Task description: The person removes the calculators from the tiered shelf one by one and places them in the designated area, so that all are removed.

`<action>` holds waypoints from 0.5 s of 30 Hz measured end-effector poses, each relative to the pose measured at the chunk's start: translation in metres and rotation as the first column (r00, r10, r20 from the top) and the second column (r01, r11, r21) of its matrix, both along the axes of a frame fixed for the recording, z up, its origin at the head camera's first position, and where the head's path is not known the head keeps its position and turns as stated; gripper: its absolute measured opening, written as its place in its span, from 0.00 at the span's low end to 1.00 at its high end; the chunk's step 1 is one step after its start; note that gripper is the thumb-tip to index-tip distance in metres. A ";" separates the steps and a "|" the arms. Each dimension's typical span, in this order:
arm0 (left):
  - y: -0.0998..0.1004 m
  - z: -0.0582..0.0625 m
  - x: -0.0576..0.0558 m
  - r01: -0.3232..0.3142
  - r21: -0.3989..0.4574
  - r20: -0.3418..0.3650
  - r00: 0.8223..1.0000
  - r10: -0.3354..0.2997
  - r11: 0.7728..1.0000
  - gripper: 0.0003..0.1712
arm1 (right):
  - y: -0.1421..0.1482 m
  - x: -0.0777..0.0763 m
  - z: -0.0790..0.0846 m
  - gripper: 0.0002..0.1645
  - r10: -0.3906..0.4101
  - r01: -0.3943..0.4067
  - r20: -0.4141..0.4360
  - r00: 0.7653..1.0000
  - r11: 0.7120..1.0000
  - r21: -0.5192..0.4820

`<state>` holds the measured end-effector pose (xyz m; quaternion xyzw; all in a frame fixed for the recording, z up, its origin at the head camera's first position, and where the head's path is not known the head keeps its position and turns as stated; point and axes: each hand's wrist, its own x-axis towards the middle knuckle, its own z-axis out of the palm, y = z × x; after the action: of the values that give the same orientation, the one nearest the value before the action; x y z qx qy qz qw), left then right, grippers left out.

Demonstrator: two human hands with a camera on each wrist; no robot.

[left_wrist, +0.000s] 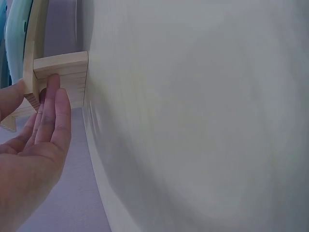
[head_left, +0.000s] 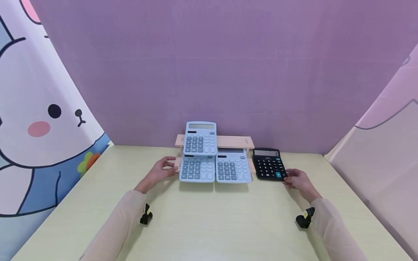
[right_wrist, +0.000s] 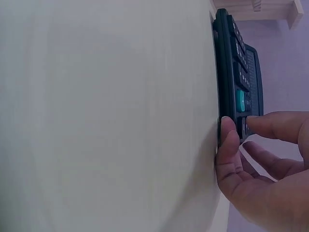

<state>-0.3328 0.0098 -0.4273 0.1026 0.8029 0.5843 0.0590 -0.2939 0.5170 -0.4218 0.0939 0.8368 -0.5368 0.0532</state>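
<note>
A two-tier wooden rack (head_left: pixel 235 141) stands against the back wall with light blue calculators on it. One calculator (head_left: pixel 200 138) leans on the upper tier, and two others, a left one (head_left: pixel 197 169) and a right one (head_left: pixel 233 166), are on the lower tier. My left hand (head_left: pixel 160 172) pinches the left end of the rack's lower slat (left_wrist: pixel 33 63), thumb in front and fingers behind. Right of the rack lies a black calculator (head_left: pixel 268 164) with a teal key (right_wrist: pixel 241 100). My right hand (head_left: pixel 299 182) pinches its near right corner, fingers at its edge and on its keys.
The pale table (head_left: pixel 209 221) reaches back to a purple wall cloth (head_left: pixel 212 72). A cartoon-printed cloth (head_left: pixel 39 152) hangs at the left, and another pale cloth (head_left: pixel 385 166) at the right. Small black wrist cameras, one left (head_left: pixel 146 215) and one right (head_left: pixel 305 218), sit at the sleeves.
</note>
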 end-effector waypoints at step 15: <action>0.001 0.004 0.004 -0.011 -0.022 0.004 1.000 0.011 1.000 0.31 | -0.003 0.005 0.016 0.31 0.038 -0.039 -0.087 0.996 0.999 -0.012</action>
<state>-0.3293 0.0108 -0.4238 0.0963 0.8097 0.5759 0.0587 -0.2892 0.5140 -0.4055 0.0542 0.8363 -0.5448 0.0279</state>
